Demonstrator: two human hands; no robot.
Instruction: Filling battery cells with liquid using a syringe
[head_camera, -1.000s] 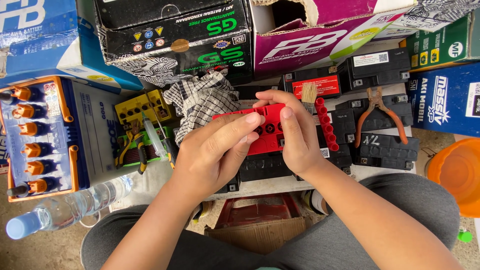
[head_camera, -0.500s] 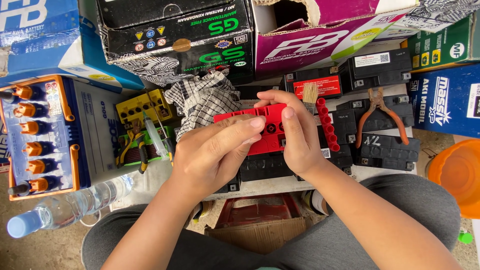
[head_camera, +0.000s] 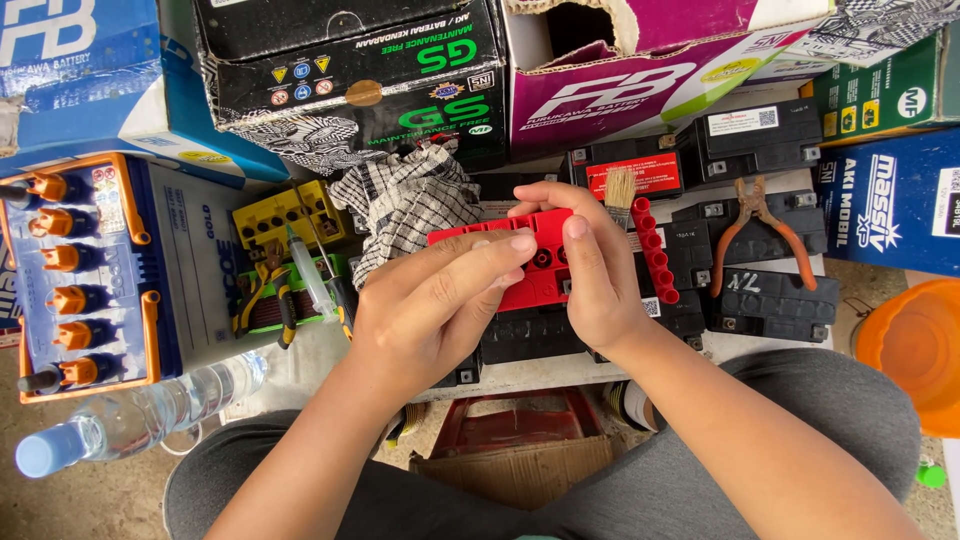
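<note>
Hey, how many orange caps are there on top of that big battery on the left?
6, in a column down the large battery: orange caps at and. None seem hidden.

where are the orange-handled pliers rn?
In the head view, the orange-handled pliers lie right of centre on top of the black batteries, apart from the right hand, just right of the red cap strip.
</note>
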